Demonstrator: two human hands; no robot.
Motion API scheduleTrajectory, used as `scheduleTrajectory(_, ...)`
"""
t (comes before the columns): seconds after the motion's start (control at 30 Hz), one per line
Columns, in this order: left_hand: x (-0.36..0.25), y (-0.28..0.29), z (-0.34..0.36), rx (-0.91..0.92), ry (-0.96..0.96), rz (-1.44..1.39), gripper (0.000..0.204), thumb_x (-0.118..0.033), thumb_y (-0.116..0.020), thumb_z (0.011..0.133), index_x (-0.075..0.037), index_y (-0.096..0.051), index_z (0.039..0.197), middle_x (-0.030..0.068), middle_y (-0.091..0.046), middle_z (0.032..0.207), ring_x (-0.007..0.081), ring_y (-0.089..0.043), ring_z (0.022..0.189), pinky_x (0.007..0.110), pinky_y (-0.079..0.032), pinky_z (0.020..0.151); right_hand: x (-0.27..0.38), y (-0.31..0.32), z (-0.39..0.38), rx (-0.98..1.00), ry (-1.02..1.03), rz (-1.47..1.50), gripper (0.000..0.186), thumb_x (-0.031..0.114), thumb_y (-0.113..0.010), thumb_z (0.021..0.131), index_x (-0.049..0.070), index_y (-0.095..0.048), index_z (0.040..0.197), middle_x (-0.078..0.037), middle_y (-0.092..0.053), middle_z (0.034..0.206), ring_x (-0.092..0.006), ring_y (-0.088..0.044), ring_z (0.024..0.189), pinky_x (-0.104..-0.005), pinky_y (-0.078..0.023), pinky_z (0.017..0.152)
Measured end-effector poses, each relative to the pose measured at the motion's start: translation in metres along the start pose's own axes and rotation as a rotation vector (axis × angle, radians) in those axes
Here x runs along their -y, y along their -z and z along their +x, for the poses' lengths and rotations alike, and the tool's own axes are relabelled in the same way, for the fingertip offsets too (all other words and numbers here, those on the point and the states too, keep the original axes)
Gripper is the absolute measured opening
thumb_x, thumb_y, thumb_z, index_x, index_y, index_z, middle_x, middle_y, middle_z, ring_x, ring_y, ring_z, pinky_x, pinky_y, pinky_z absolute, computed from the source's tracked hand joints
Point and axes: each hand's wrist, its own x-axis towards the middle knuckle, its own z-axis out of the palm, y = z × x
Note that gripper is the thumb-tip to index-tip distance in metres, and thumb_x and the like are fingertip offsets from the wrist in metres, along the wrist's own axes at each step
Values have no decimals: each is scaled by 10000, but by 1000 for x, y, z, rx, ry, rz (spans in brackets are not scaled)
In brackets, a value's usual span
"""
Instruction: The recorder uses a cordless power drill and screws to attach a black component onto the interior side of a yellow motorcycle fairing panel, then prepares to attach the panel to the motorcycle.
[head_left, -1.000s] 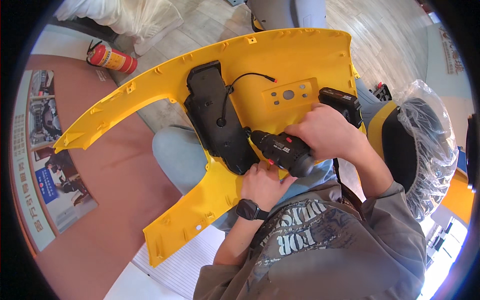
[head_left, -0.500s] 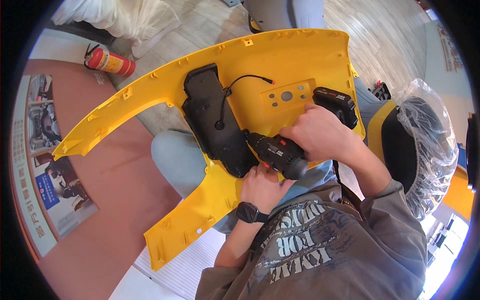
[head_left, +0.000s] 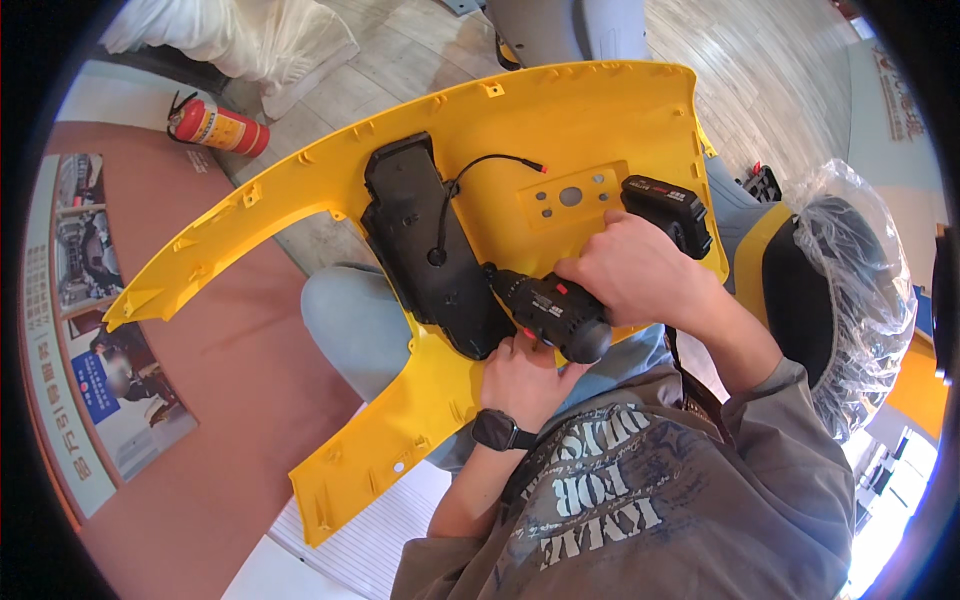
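Observation:
Across my lap lies a curved yellow plastic panel (head_left: 470, 110), its ribbed inner side facing up. Fixed against it is a long black plastic housing (head_left: 420, 235), from which a short black cable (head_left: 495, 156) with a red tip runs out. My right hand (head_left: 645, 268) is wrapped round the handle of a black cordless drill (head_left: 560, 312). The drill lies on its side, with its chuck against the housing's right edge; the bit's tip is hidden. My left hand (head_left: 525, 385), with a watch on its wrist, grips the panel's near edge beside the housing's lower end, partly under the drill.
An open lined notebook (head_left: 350, 515) lies below the panel's near arm. A plastic-covered seat (head_left: 840, 300) stands close on my right. At the far left are a red fire extinguisher (head_left: 218, 125) and white draped sheeting (head_left: 260, 45). A grey object (head_left: 570, 30) stands beyond the panel.
The panel and the housing have shifted very slightly toward me. Both hands and the drill keep nearly the same places.

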Motion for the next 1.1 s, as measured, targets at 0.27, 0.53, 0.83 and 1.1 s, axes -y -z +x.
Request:
scheduleTrajectory(0.27,1,-2,-3,-40,-32,-50,544,-562,-742,822,-23,-679,876,134,-621,806,317,-657,770,431,-558,674,2,4,2,30,3,-30,223,222,-756,649,120,-709,842,-100,-663,643,-319,-688,674,-398,-502,703)
scheduleTrajectory(0.53,0,0,-2,3,-3,-61,566,-581,-746,820,-37,-696,965,148,-640,877,331,-668,773,433,-567,669,2,4,4,10,8,-28,209,229,-757,665,111,-713,832,-116,-674,651,-328,-692,659,-403,-526,711)
scheduleTrajectory(0.83,-1,-1,-1,-24,0,-47,545,-610,-772,789,-99,-748,976,161,-681,890,354,-684,768,451,-578,633,2,5,6,4,25,-19,194,221,-751,672,105,-705,819,-115,-664,635,-329,-689,657,-408,-515,703)
scheduleTrajectory(1.1,-1,-6,-1,-39,-10,-21,509,-616,-769,787,-128,-755,933,150,-675,848,352,-675,724,448,-569,609,1,0,6,-31,29,-31,169,197,-745,659,116,-707,803,-97,-661,629,-310,-684,647,-384,-504,734)
